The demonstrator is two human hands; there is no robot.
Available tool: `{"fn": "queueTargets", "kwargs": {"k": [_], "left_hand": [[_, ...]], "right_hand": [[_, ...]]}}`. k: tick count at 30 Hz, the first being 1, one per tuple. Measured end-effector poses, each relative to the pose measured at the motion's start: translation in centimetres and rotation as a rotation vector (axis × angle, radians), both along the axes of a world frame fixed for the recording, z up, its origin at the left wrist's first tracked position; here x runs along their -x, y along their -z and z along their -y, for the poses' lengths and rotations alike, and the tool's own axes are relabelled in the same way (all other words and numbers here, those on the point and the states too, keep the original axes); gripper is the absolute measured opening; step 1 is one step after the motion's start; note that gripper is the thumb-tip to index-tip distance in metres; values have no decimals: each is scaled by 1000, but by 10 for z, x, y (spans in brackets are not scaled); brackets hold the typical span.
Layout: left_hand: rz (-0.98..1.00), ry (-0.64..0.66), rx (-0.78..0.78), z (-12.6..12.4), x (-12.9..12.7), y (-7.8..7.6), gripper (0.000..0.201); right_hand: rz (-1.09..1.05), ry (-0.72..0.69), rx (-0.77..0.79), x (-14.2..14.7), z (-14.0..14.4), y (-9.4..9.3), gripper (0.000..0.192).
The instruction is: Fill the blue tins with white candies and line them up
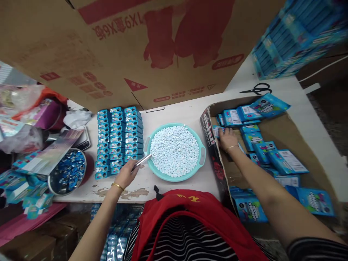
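My left hand (125, 174) grips a slim metal tool (141, 161) whose tip reaches the near left rim of a round teal tray (201, 156) heaped with small white tablets (174, 150). My right hand (227, 139) reaches into an open cardboard box (214, 152) on the right and rests on a small blue packet (216, 130) near the box's left wall. Several blue packets (261, 145) lie loose in that box. Left of the tray, small blue tins (118, 139) stand in three neat rows on the white table (174, 112).
A big brown carton (136, 47) leans over the back of the table. A metal bowl (67, 173) of blue-wrapped pieces sits at the left among bags and packets. Black scissors (258, 88) lie at the back right, near stacked blue boxes (296, 36).
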State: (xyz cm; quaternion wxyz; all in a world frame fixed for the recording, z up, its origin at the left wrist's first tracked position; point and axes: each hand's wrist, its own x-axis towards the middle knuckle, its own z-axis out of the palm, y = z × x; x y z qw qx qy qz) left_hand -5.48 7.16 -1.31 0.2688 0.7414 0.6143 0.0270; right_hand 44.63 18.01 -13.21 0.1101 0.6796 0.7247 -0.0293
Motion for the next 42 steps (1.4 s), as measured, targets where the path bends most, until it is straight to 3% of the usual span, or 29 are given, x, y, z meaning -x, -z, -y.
{"fn": "queueTargets", "kwargs": {"k": [3,6,9,11,14,18,20,23,27,30,35,42], "left_hand": [[-44,135,155,2,-41,1,15],[-143,115,211,-2,-87,21,11],[-117,74,174,-14,-131,52,13],[-80,52,139,-23,-155,71,16],[-5,39,96,-35,-177,90,22],[109,60,77,-42,-174,89,22],[154,76,74,-44,-162,80,22],[216,120,60,-49,-144,54,21],[326,235,-4,-57,-127,4,22],[317,308,-15,-63,-123,-35,24],[142,474,36,-72,-136,-82,24],[-369,564,56,-76,-173,-122,18]], "right_hand": [[-56,53,92,-4,-14,-14,56],[-244,245,66,-15,-14,-26,49],[-572,508,-186,-25,6,-41,57],[-835,607,-395,-23,27,-56,62],[-1206,603,-526,0,60,-85,58],[-1514,530,-331,47,93,-111,48],[-1562,464,-228,65,103,-111,45],[-1450,354,-173,79,111,-101,45],[-1222,185,-233,85,110,-90,42],[-1172,96,-276,93,104,-91,39],[-1138,-77,-263,110,97,-93,43],[-1112,-178,-301,123,96,-88,49]]}}
